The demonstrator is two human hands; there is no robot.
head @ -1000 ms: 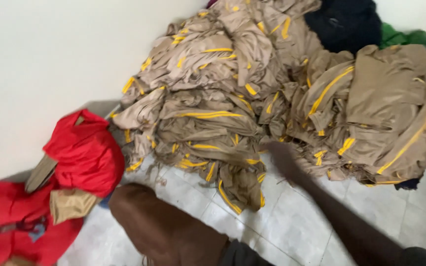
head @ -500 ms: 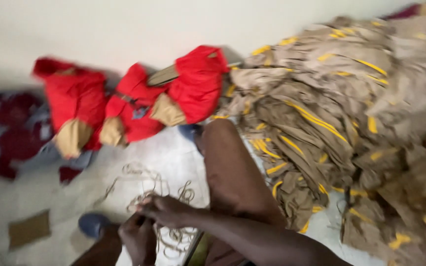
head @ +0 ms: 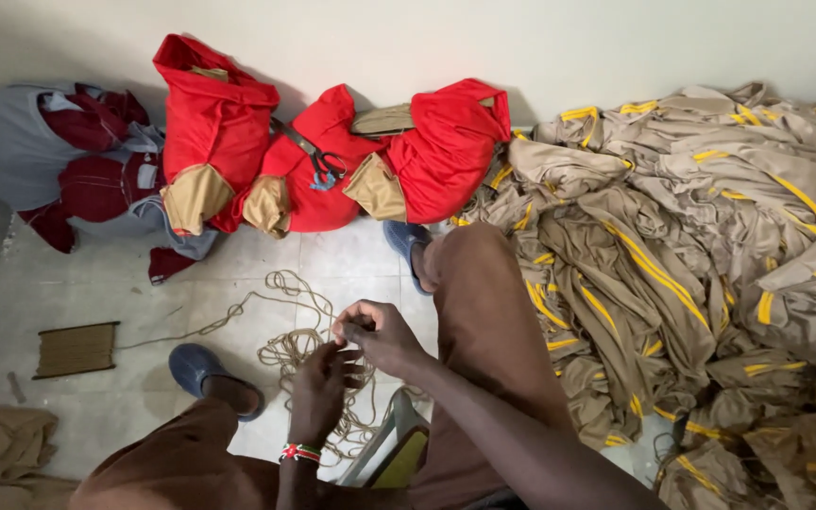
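Between the knees of a seated person in brown trousers, the left hand (head: 318, 392) (a beaded band at its wrist) and the right hand (head: 380, 332) meet over a tangle of tan cord (head: 299, 351), fingers of both pinched shut on its strands. The cord loops across the pale tiled floor (head: 238, 255) just beyond the hands, a strand trailing toward 10 o'clock. At 9 o'clock lies a flat tan woven piece (head: 75, 348), near one blue slipper (head: 202, 370); a second slipper (head: 406, 242) sits at 1 o'clock. Farther off, at 12 o'clock, red bundles (head: 323, 156) lean against the wall, scissors (head: 321, 162) resting on them. A heap of khaki garments with yellow stripes (head: 691, 246) spreads at 3 o'clock.
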